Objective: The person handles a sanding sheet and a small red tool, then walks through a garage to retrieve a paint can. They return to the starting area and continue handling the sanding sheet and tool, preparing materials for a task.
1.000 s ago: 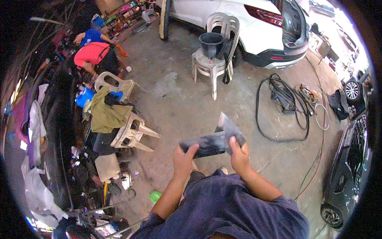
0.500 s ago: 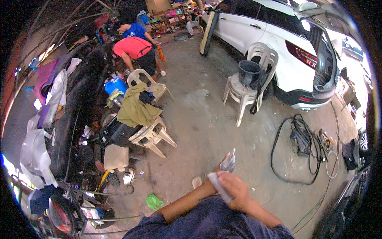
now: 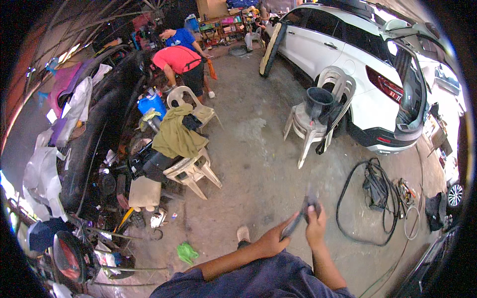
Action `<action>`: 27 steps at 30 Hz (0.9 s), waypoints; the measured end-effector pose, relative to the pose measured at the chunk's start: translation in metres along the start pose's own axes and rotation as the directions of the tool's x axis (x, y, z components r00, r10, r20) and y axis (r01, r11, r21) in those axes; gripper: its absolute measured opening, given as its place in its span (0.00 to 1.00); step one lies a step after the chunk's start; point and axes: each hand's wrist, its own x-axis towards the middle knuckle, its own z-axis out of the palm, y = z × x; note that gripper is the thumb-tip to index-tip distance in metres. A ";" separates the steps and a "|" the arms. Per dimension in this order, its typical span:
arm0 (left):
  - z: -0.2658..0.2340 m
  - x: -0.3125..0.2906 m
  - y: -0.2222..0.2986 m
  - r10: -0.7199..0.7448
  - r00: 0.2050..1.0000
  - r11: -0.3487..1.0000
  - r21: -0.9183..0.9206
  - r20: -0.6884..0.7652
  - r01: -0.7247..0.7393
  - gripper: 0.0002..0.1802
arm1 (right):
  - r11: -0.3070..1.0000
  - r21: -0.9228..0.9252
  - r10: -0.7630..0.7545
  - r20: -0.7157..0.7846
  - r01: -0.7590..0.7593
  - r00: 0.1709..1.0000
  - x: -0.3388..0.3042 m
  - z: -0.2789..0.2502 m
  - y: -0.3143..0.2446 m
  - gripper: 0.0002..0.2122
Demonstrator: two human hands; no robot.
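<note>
Workshop interior: stained grey-brown floor (image 3: pixel 238 164); stacked pale plastic chairs (image 3: pixel 301 119), right of centre; loaded shelves (image 3: pixel 221 27), rear; bright light (image 3: pixel 449 99), right.

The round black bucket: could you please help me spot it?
Beside the rear of the white car stand stacked off-white plastic chairs. The round black bucket sits on them, open-topped, unlike the long dark strap-like thing hanging alongside.

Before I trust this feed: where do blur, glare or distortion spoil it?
Head view: the flat dark-grey piece in the left hand looks soft, and the small dark piece at the right hand smears at its top; head view: glare washes out the right edge beyond the large white car; head view: shapes bow near the black rim.
</note>
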 end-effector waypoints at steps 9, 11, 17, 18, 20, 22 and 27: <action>-0.048 0.002 -0.022 -0.403 0.910 0.372 -0.925 -0.093 0.070 0.28 | 0.849 -0.104 -0.515 0.052 0.517 0.856 -0.023 -0.022 -0.007 0.24; -0.059 0.000 -0.016 -0.430 0.898 0.282 -0.959 -0.091 0.038 0.27 | 0.844 -0.036 -0.534 0.020 0.534 0.845 -0.032 -0.019 0.003 0.24; -0.052 -0.006 -0.026 -0.430 0.895 0.374 -0.878 0.121 0.298 0.25 | 0.837 0.049 -0.547 0.086 0.545 0.833 -0.015 -0.018 -0.009 0.25; -0.047 -0.007 -0.033 -0.417 0.906 0.471 -0.835 0.074 0.285 0.25 | 0.886 0.094 -0.459 0.030 0.455 0.888 -0.010 -0.020 -0.005 0.25; -0.036 -0.010 -0.052 -0.383 0.924 0.647 -0.720 -0.023 0.250 0.25 | 0.935 0.238 -0.245 -0.106 0.264 0.964 0.002 -0.038 0.001 0.24; -0.049 -0.005 -0.036 -0.309 0.948 0.904 -0.332 -0.075 0.269 0.25 | 0.958 0.231 -0.127 -0.187 0.170 0.974 0.018 -0.053 -0.012 0.24; -0.048 -0.001 0.021 0.067 0.992 0.917 0.399 -0.105 -0.020 0.25 | 0.965 0.209 -0.099 -0.272 0.159 0.957 0.052 -0.036 -0.032 0.26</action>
